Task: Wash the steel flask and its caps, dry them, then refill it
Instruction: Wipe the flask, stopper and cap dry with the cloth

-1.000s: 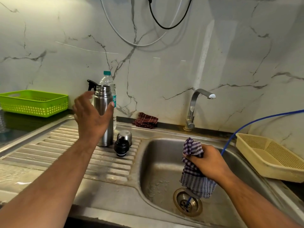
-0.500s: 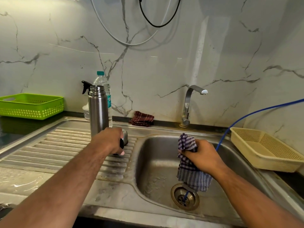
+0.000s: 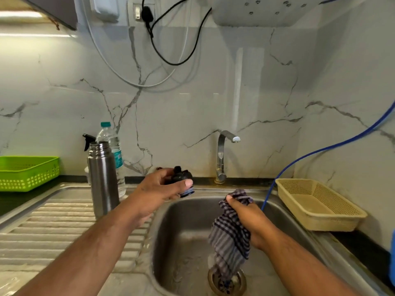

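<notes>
**Black stopper coming up off drainboard**

Raised since the earlier frame, the left hand (image 3: 158, 189) is gripping the black plastic stopper (image 3: 181, 180) above the sink's (image 3: 181, 227) back rim. Its long axis is tilting, ringed end pointing down-right. To the left, the cylindrical brushed-steel flask (image 3: 102, 178) is standing upright, mouth open, on the ribbed drainboard (image 3: 53, 227). To the right, the right hand (image 3: 250, 218) is clutching a checked cloth (image 3: 230, 238) hanging over the drain (image 3: 226, 283).

A single wide-angle view from the person's head looks forward and slightly down, facing the white grey-veined marble wall (image 3: 192, 107) squarely. It sits close over the stainless steel sink basin (image 3: 171, 231) at lower centre. The left hand (image 3: 158, 189) and right hand (image 3: 245, 212) reach in from the bottom corners.
</notes>
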`<state>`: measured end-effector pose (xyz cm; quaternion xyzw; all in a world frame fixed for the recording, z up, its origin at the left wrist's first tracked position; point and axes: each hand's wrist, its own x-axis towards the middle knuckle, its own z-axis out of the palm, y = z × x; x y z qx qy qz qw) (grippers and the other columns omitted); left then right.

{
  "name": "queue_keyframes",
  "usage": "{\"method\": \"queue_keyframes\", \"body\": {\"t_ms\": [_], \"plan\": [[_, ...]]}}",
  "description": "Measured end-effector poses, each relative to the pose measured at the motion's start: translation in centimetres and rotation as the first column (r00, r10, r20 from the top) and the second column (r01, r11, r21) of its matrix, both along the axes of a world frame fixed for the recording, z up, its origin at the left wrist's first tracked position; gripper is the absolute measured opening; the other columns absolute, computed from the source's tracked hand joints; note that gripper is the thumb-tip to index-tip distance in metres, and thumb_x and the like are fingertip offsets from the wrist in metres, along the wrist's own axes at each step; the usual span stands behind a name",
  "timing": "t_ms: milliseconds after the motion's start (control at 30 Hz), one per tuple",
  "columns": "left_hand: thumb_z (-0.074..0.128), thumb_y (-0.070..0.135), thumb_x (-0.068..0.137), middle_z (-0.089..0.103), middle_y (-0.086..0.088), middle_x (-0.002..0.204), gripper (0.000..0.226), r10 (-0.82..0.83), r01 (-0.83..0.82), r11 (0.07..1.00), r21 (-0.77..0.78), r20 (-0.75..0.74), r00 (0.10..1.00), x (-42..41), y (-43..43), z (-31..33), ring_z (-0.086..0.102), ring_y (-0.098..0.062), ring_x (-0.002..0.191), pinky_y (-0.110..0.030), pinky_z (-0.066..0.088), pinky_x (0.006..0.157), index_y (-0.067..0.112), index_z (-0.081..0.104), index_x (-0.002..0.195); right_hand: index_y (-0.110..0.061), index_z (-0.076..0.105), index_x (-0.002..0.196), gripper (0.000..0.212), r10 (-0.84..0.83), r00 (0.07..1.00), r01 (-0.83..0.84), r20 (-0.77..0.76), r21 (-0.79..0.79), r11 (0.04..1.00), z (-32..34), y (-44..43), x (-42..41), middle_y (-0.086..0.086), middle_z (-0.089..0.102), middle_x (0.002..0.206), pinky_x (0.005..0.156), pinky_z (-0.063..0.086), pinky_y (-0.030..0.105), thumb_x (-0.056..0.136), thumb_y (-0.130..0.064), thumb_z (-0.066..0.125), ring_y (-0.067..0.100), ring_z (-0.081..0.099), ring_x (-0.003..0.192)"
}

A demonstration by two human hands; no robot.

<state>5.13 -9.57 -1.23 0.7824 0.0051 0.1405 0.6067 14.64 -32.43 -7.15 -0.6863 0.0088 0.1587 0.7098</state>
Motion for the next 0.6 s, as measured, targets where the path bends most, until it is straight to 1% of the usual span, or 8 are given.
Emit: {"method": "queue_keyframes", "body": {"t_ms": [33,133,233,267,333,433,500,600], "plan": [[0.089,0.051,0.063,0.078,-0.001,0.111,0.069,-0.036,0.034,0.996,-0.088,-0.011,0.999,0.4,-0.7,0.2,0.071,-0.023,0.111,-0.038,0.055,0.098,0.022,0.068,0.122,-0.015,0.067,0.119,0.031,-0.026,0.998,0.029,-0.051,0.049,0.998,0.3,-0.4,0.1,0.012,0.079,0.101,0.096,0.056,0.049,0.097,-0.037,0.068,0.032,0.073,0.099],[0.075,0.038,0.078,0.077,-0.010,0.114,0.052,-0.126,0.107,0.944,-0.313,-0.039,0.991,1.4,-3.0,-0.2,0.071,-0.027,0.108,-0.042,0.052,0.098,0.015,0.067,0.123,-0.006,0.072,0.107,0.026,-0.081,0.990,0.096,-0.112,0.138,0.986,1.1,-1.3,0.2,0.013,0.079,0.086,0.085,0.058,0.043,0.097,-0.029,0.065,0.032,0.074,0.087],[0.068,0.027,0.083,0.073,-0.020,0.120,0.047,-0.136,0.089,0.837,-0.540,-0.047,0.990,2.4,-4.7,-2.3,0.068,-0.028,0.104,-0.040,0.050,0.096,0.007,0.065,0.126,-0.004,0.072,0.106,0.026,-0.112,0.990,0.129,-0.081,0.262,0.956,1.7,-1.5,0.4,0.013,0.077,0.086,0.076,0.056,0.040,0.098,-0.024,0.058,0.031,0.071,0.082],[0.067,0.024,0.083,0.072,-0.021,0.120,0.048,-0.138,0.080,0.807,-0.585,-0.054,0.989,2.6,-4.9,-3.0,0.067,-0.029,0.107,-0.040,0.050,0.097,0.005,0.064,0.127,-0.007,0.071,0.111,0.024,-0.147,0.989,0.150,-0.031,0.258,0.955,1.8,-1.5,0.4,0.013,0.078,0.090,0.079,0.057,0.042,0.100,-0.022,0.055,0.031,0.072,0.086],[0.066,0.021,0.085,0.073,-0.021,0.120,0.049,-0.173,0.099,0.802,-0.588,-0.072,0.982,3.0,-5.2,-4.0,0.068,-0.030,0.110,-0.040,0.050,0.100,0.002,0.062,0.130,-0.018,0.065,0.127,0.027,-0.187,0.967,0.160,0.175,0.156,0.975,2.0,-1.2,0.6,0.008,0.076,0.102,0.090,0.059,0.045,0.104,-0.020,0.052,0.028,0.073,0.096],[0.065,0.027,0.088,0.072,-0.019,0.122,0.047,-0.217,0.159,0.829,-0.537,-0.047,0.975,3.2,-5.2,-4.6,0.070,-0.026,0.109,-0.039,0.051,0.099,0.002,0.064,0.128,-0.036,0.050,0.147,0.047,-0.070,0.829,0.131,0.555,-0.072,0.989,2.4,-1.1,0.0,-0.009,0.064,0.130,0.103,0.054,0.035,0.103,-0.022,0.058,0.009,0.064,0.115],[0.065,0.034,0.086,0.072,-0.019,0.123,0.052,-0.221,0.170,0.826,-0.537,-0.031,0.975,3.2,-5.2,-5.0,0.069,-0.028,0.114,-0.042,0.051,0.104,0.000,0.065,0.126,-0.040,0.049,0.142,0.050,0.018,0.716,0.082,0.698,-0.109,0.991,2.3,-1.0,-0.6,-0.018,0.065,0.125,0.100,0.052,0.026,0.100,-0.019,0.065,-0.002,0.062,0.115],[0.065,0.039,0.085,0.073,-0.018,0.120,0.052,-0.218,0.176,0.804,-0.569,-0.007,0.976,3.1,-5.2,-5.2,0.070,-0.030,0.112,-0.048,0.052,0.103,0.002,0.068,0.122,-0.030,0.063,0.121,0.035,0.103,0.511,0.105,0.853,-0.180,0.978,2.1,-0.3,-1.9,-0.019,0.068,0.112,0.091,0.051,0.015,0.094,-0.009,0.071,-0.006,0.063,0.108]]}}
